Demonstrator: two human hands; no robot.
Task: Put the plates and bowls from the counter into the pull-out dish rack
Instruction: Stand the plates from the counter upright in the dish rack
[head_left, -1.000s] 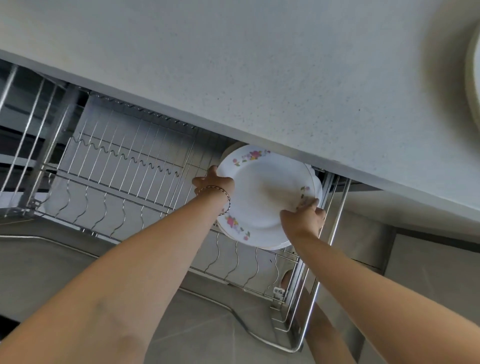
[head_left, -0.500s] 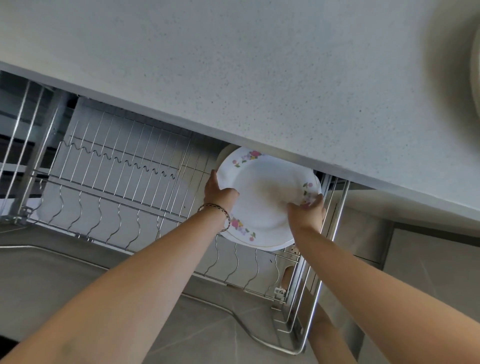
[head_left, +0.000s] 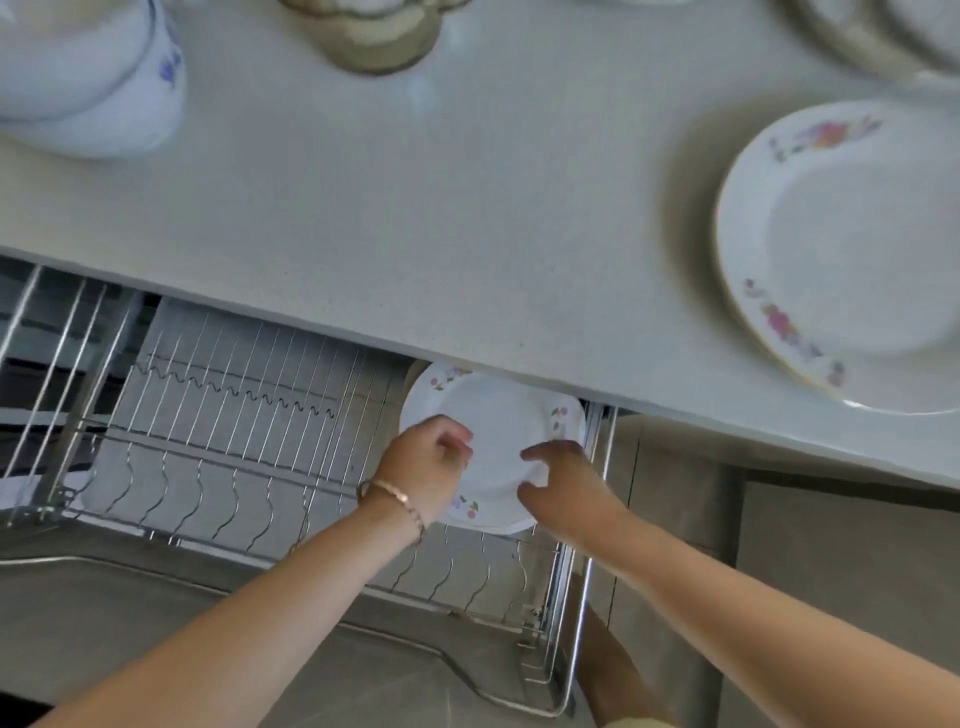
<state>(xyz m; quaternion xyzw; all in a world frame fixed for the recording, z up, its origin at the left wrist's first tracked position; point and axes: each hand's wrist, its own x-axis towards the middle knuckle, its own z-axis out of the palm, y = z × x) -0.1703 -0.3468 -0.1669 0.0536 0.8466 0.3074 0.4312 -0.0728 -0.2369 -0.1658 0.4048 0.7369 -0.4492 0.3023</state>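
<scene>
Curling loosely, the left fingers (head_left: 457, 434) are seen over the lower-left face of the racked plate (head_left: 498, 410); a grip on its rim cannot be told, since the rim there is hidden by the left hand (head_left: 423, 465). The right fingers (head_left: 535, 453) are spread and relaxed in front of the plate's lower-right part, with nothing held by the right hand (head_left: 563, 486); contact cannot be told. A bracelet (head_left: 397, 496) is worn on the left wrist.

The racked plate, white with floral rim, is stood on edge at the right end of the dish rack (head_left: 234, 415), its top tucked under the counter (head_left: 415, 234) edge. The wire slots in the rest of the dish rack, to the left, are shown unfilled.

Above the dish rack, on the counter, more ware is seen, blurred:
- a floral counter plate (head_left: 841, 249), above and right of the rack, lying flat
- a blue-and-white bowl (head_left: 88, 78), above the rack's left end
- a beige dish (head_left: 374, 36), above the rack's middle, cut by the frame
- gold-rimmed dishes (head_left: 883, 36), far upper right
</scene>
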